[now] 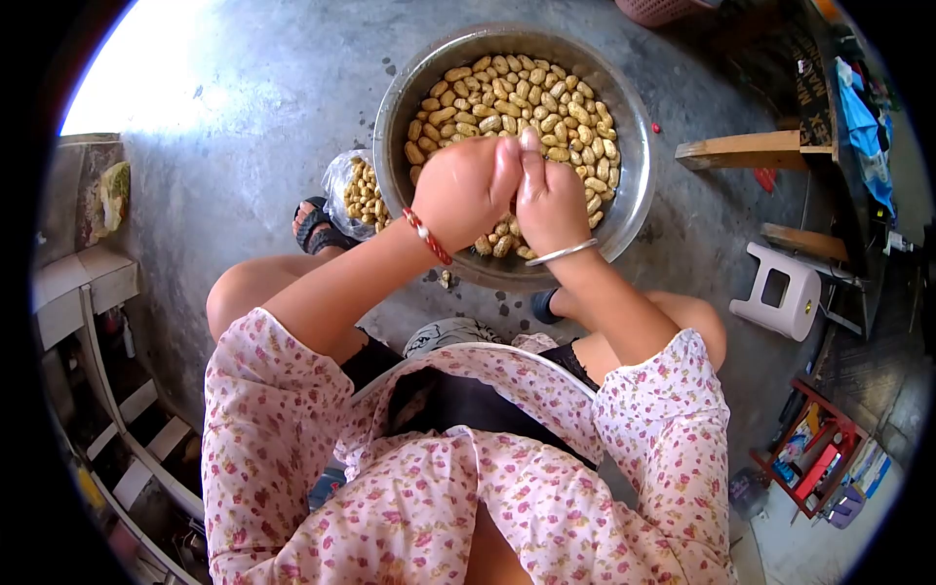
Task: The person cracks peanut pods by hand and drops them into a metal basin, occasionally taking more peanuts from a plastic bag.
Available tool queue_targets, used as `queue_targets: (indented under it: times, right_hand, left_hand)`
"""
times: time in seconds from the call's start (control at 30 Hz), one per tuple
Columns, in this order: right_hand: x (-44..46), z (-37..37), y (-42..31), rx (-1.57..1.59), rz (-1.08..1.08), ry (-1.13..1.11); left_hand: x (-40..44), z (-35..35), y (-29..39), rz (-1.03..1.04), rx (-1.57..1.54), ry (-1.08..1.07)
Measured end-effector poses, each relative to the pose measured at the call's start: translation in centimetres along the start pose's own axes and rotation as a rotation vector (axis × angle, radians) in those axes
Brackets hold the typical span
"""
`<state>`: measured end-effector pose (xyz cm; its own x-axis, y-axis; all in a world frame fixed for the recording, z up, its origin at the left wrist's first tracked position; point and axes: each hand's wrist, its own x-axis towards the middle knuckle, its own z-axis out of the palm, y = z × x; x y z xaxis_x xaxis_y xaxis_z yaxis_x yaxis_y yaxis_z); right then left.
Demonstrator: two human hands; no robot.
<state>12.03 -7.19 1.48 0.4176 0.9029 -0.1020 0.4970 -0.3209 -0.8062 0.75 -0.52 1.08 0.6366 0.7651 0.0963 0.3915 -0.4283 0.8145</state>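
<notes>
Wet peanuts in their shells (497, 93) fill much of a wide steel basin (639, 185) on the floor. Over the basin's near half, my left hand (468, 180) and my right hand (554, 200) meet, thumbs side by side and pointing away from me. Both hands have their fingers curled in. Whatever lies between them is hidden behind the knuckles. A red bracelet circles the left wrist and a silver bangle the right. Left of the basin, a clear plastic bag (339, 185) holds more peanuts.
Grey concrete floor (253, 127) surrounds the basin. On the right are a plastic stool (788, 292), a wooden beam (741, 149) and a red-framed box of small items (811, 450). Shelves (122, 419) line the left. A pink basket (658, 10) stands at the top.
</notes>
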Motion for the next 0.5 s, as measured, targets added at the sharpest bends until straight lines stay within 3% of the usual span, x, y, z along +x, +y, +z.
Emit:
queue_targets:
  times: [0.1,0.13,0.23,0.27,0.3,0.37,0.4,0.5]
  right_hand:
    - [-0.6,-0.6,-0.6,-0.253,-0.56,0.113]
    - [-0.7,-1.2,-1.1,-0.321,-0.73,0.082]
    - [0.0,-1.5,-0.5,-0.266,-0.78,0.152]
    - [0.4,-1.7,0.1,-0.171,-0.628,0.169]
    - [1.0,-2.5,0.4,-0.072,-0.429,0.093]
    - [2.4,-2.6,1.8,-0.019,-0.19,0.011]
    - [2.4,-3.1,1.9,-0.12,-0.117,-0.177]
    - [1.1,-0.3,4.3,-0.443,-0.322,-0.379]
  left_hand:
    - [1.5,-1.9,0.7,-0.864,-0.837,-0.359]
    - [1.5,-2.3,0.1,-0.844,-0.93,-0.443]
    - [1.7,-3.7,1.6,-0.801,-0.946,-0.369]
    - [2.1,-4.0,1.5,-0.826,-0.957,-0.332]
    - [2.4,-4.7,0.5,-0.685,-1.112,-0.397]
    - [2.4,-5.6,0.1,-0.532,-1.133,-0.322]
    - [2.3,-6.0,-0.2,-0.47,-1.144,-0.346]
    - [2.0,-6.8,1.1,-0.559,-1.313,-0.322]
